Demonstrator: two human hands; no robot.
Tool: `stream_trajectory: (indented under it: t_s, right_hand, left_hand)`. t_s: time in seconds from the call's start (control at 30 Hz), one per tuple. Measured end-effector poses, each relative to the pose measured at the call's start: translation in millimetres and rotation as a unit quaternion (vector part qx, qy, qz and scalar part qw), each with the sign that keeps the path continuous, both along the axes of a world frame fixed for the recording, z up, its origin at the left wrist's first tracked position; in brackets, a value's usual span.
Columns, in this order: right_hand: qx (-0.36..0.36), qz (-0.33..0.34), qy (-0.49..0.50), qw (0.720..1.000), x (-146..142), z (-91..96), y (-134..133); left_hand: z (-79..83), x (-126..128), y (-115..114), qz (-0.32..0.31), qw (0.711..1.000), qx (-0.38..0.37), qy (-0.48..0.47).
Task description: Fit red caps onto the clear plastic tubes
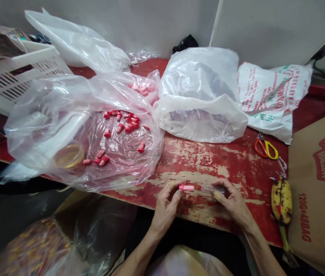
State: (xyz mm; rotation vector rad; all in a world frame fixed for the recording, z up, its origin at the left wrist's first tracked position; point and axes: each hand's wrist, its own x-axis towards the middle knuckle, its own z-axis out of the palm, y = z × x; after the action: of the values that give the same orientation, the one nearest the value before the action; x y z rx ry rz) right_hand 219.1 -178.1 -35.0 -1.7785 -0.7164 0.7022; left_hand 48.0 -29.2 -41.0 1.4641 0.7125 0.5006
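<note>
Over the front edge of the red table, my left hand (167, 201) pinches a small red-capped piece with a pink-and-white body (186, 188). Facing it, my right hand (230, 201) has thumb and fingers closed on a transparent tube (208, 189). The two pieces are roughly in line; blur hides whether they touch. Similar red-capped pieces (128, 125) lie loose in the mouth of a large transparent plastic bag (44, 94) to the left. A roll of tape (69, 154) shows through that bag.
Behind my hands stands a white plastic bag (199, 76), beside a printed sack (271, 96). Scissors (266, 147), a spotted banana (281, 201) and a cardboard box (317, 184) are at right. A white basket (36, 67) sits far left; another open box (73, 203) is below.
</note>
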Motion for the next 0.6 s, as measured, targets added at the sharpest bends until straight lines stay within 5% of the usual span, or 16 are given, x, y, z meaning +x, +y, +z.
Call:
stream_trajectory:
  t_s: [0.1, 0.17, 0.27, 0.47, 0.6]
  right_hand:
    - [0.004, 0.022, 0.015, 1.000, -7.5, 2.2, -0.4]
    - [0.009, 0.024, 0.024, 0.999, -12.1, -0.4, 0.1]
    - [0.019, 0.034, -0.009, 0.999, -16.5, -4.5, 3.1]
    - [-0.011, 0.057, -0.088, 0.994, -13.5, -6.5, 8.9]
    - [0.010, 0.073, -0.025, 0.997, -11.3, -9.5, 7.9]
  left_hand:
    - [-0.2, 8.3, -10.4, 0.006, 0.993, -0.120, -0.012]
    - [-1.0, 10.2, -14.8, 0.016, 0.991, -0.134, -0.026]
    - [-3.4, 11.2, -17.6, 0.023, 0.993, -0.107, -0.042]
    - [-11.7, 20.5, -14.7, 0.006, 0.995, 0.097, 0.002]
    - [-13.0, 25.7, -14.7, 0.000, 1.000, -0.017, -0.024]
